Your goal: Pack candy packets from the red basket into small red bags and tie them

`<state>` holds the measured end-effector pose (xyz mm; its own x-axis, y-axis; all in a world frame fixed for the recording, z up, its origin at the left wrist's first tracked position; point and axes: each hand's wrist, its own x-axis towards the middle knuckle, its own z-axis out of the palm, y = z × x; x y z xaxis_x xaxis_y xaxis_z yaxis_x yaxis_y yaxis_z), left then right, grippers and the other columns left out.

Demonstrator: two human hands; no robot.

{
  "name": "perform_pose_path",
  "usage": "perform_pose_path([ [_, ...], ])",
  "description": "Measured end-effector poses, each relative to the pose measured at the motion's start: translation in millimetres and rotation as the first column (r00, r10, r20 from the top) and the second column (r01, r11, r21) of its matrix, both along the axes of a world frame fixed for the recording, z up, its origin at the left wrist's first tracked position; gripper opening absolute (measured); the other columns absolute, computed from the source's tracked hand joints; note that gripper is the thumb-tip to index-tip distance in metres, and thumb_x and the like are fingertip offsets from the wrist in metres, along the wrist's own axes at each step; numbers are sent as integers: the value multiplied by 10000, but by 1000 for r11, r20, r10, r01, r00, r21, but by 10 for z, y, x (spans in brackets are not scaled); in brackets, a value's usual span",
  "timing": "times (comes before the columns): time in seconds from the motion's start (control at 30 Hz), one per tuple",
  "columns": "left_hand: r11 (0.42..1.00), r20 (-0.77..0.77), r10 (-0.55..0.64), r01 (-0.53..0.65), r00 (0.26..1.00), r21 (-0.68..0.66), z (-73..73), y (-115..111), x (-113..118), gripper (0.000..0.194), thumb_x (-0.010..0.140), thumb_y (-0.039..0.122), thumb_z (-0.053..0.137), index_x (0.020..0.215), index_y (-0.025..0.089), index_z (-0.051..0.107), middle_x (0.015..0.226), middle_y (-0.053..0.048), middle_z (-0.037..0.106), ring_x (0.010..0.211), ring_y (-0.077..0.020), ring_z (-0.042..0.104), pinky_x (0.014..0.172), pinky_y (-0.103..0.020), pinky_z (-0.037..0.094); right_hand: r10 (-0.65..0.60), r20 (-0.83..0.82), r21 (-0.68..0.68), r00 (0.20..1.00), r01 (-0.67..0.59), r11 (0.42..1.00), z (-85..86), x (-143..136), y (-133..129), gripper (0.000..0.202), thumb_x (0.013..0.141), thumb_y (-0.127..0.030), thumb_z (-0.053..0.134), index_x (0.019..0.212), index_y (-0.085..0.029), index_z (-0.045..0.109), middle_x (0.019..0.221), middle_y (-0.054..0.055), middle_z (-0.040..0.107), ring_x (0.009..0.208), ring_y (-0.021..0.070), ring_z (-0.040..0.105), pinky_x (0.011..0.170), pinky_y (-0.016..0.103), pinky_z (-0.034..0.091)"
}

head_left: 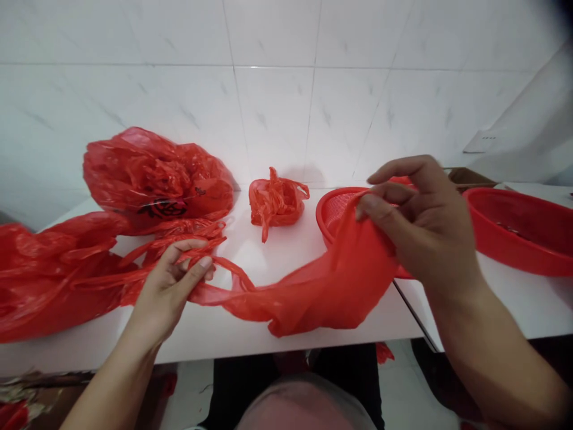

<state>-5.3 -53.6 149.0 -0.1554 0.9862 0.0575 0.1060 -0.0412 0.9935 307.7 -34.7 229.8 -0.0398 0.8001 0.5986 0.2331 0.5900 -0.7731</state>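
A red plastic bag [313,292] is stretched sideways between my two hands, above the front of the white table [215,340]. My left hand [179,278] is closed on its narrow handle end, thumb against fingers. The wide end is pinched by my right hand [412,221], between thumb and fingertips. Several more red plastic bags [179,230] lie crumpled just behind and beside my left hand. Partly behind the stretched bag and my right hand sits a red mesh basket [335,209].
A large red plastic bag [58,286] lies at the left, with a full, rounded bag [156,173] with black print behind it. A small tied red bag [277,200] stands near the tiled wall [277,119]. At the right are a red basin [519,239] and a brown box [470,178].
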Motion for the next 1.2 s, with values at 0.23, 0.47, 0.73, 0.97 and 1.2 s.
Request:
perform_pose_path([
  [0.23,937,88,-173,192,981,-293,-95,-94,-56,496,730,392,773,1147,229,560,828,7,666,789,-138,610,731,-241,468,-104,-93,67,990,111,992,-49,141,18,173,833,-175,652,968,-238,564,735,6,648,527,93,575,368,170,383],
  [0.47,919,419,-258,354,871,-170,-54,-123,138,193,736,359,770,795,201,676,829,5,586,832,-123,560,859,-275,491,-213,-146,167,966,236,957,-51,140,-25,216,778,-142,695,952,-243,617,755,17,627,609,125,613,379,187,409],
  [0.73,854,-164,-471,494,867,164,-31,-221,98,627,739,655,628,1279,346,543,1335,-51,475,1262,-300,407,1103,-459,308,-289,-177,216,941,324,921,1,212,-54,183,788,-157,688,943,-237,635,712,7,635,530,112,562,377,210,370],
  [0.97,793,-513,-575,589,637,-158,-259,-217,23,965,521,463,875,1369,449,414,1498,-66,339,1367,-367,319,1114,-588,236,-227,-241,218,944,280,935,17,229,-53,201,784,-107,677,921,-251,649,679,5,605,578,127,589,426,233,375],
  [1.2,634,-249,-747,773,617,16,-261,-309,374,857,477,558,856,1273,377,592,1591,-56,216,1440,-392,178,1137,-580,169,-214,-242,235,946,271,934,-30,227,-5,185,778,-108,690,912,-227,643,709,22,613,573,126,589,429,236,372],
])
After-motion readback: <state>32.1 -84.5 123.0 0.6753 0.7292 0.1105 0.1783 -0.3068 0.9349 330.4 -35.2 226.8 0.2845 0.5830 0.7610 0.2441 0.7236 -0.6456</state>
